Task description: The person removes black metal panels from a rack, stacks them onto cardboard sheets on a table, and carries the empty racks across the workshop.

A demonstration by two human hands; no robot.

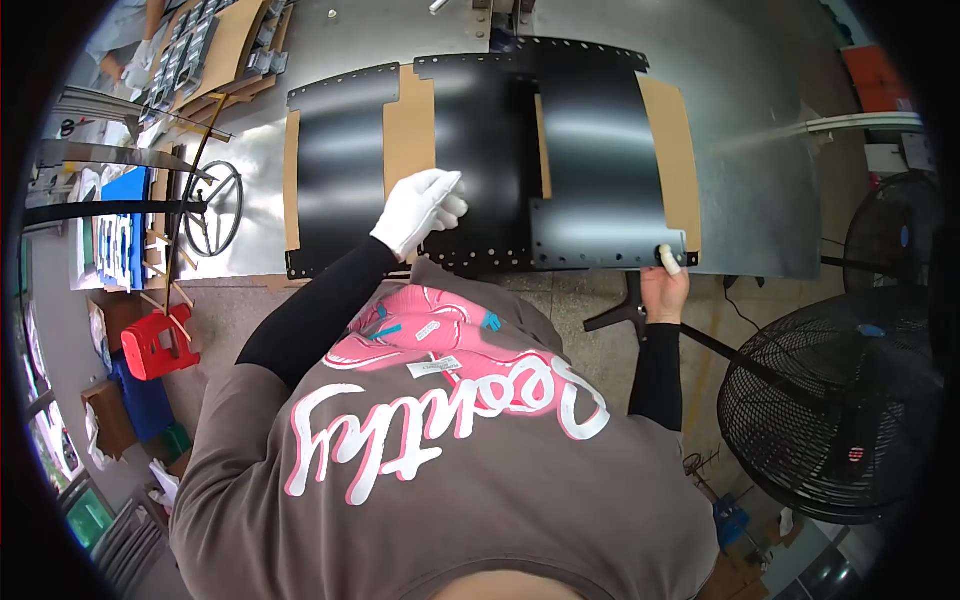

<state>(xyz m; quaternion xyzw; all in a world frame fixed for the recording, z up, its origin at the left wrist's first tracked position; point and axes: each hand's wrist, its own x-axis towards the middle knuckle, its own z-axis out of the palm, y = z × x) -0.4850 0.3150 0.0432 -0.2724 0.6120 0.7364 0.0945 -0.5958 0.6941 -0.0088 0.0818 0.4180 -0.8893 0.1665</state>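
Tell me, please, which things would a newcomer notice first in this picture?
Probably the large white lettering on the brown shirt, low in the view. Above it, shiny black sheets lie across the metal table, the gloved left hand over the middle one and the right hand at the near right corner. A black fan stands far right.

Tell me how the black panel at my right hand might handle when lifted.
The black panel looks broad and thin, so it may flex if lifted by one corner. Its smooth sheen suggests it could slide easily.
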